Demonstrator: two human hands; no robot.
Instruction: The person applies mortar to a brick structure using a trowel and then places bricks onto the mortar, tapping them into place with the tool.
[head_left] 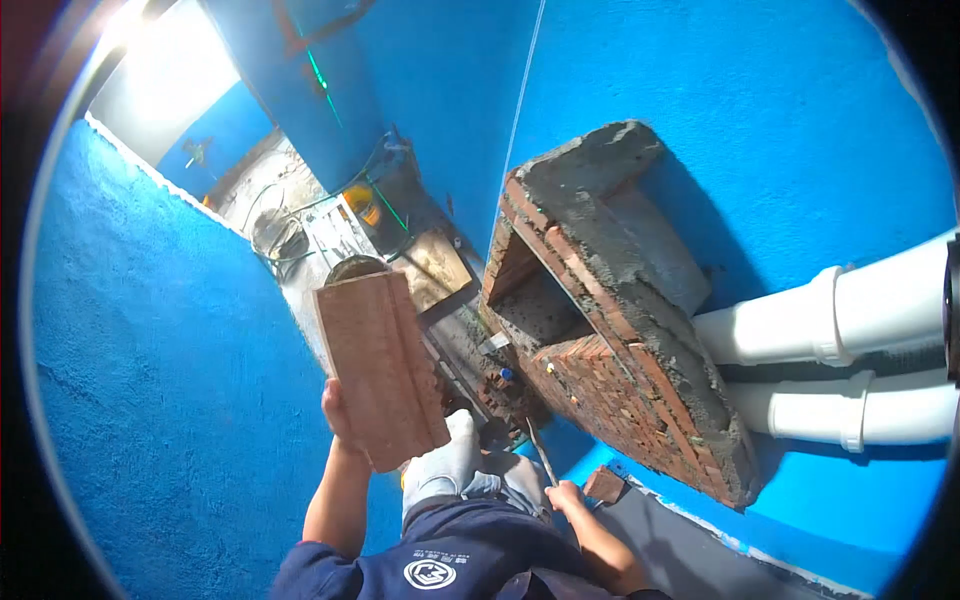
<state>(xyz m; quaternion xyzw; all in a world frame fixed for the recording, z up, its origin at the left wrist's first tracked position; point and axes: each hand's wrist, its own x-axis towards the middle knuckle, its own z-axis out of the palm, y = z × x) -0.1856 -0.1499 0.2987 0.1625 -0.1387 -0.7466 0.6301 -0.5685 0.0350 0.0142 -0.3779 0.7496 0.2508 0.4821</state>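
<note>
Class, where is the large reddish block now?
In the head view, the large reddish block is left of centre, held in the left hand, left of the brick structure.

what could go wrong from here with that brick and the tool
The brick might slip: the left hand seems to support it near its lower end, and it could hit the legs below. The slim tool in the right hand could knock the nearby brick structure.

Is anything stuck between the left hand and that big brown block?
Nothing visible: the left hand grips the brown block at its lower left edge, though the block hides part of the hand.
</note>
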